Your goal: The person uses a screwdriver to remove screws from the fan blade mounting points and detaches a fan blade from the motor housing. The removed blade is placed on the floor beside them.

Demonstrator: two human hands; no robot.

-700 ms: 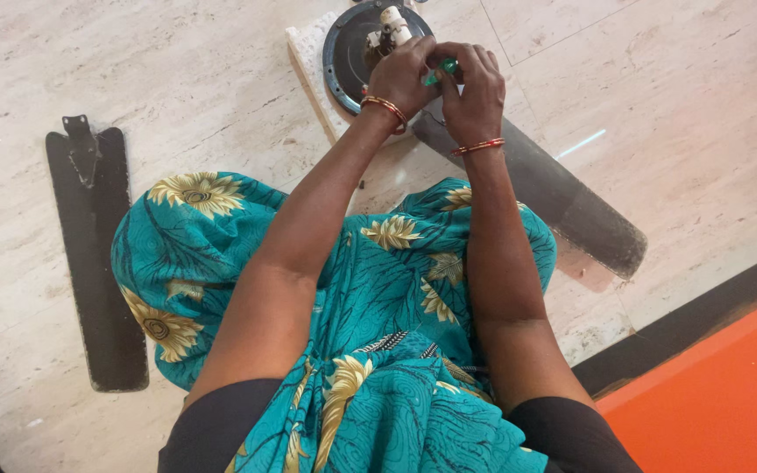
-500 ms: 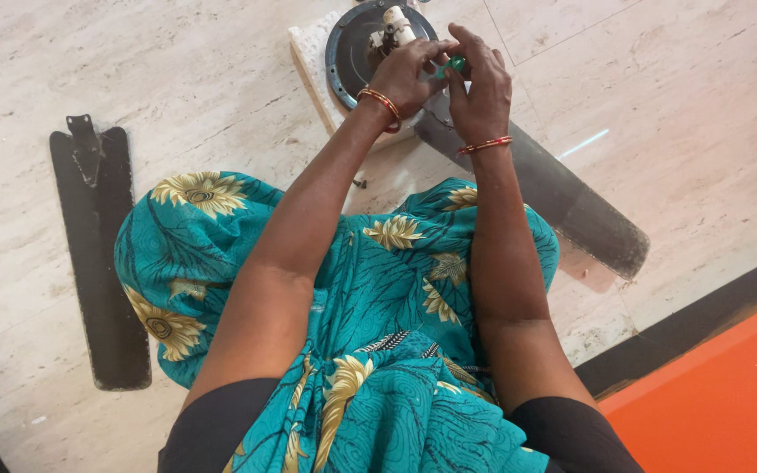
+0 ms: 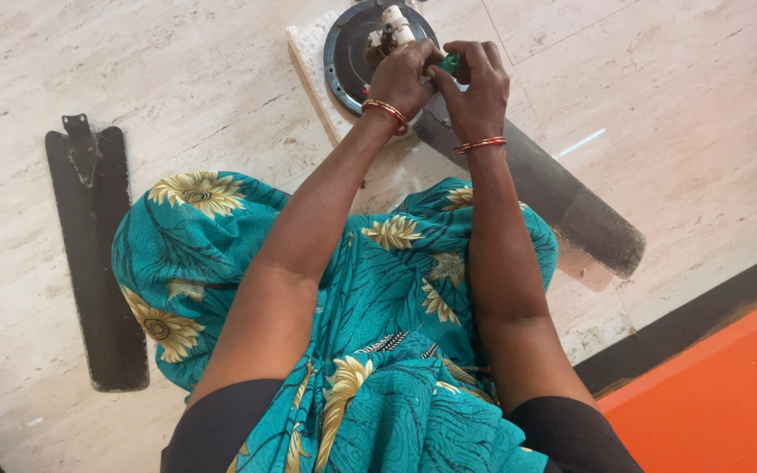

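Note:
Both my hands work together at the top of the view, over a dark round fan motor [image 3: 350,54] with a white centre piece [image 3: 392,24]. My left hand [image 3: 402,77] and my right hand [image 3: 477,88] close around a small green-handled tool [image 3: 450,62] whose tip is hidden by my fingers. A dark fan blade [image 3: 562,203] joins the motor under my right hand and runs down to the right. The motor rests on a white foam block [image 3: 312,51].
A loose dark fan blade [image 3: 98,263] lies on the marble floor at the left. My knees in teal flowered cloth [image 3: 378,289] fill the middle. A black strip and an orange surface [image 3: 720,394] sit at the lower right.
My right hand's fingers, lifted half a second ago, have curled down over the green tool again. Both hands stay at the same spot by the motor.

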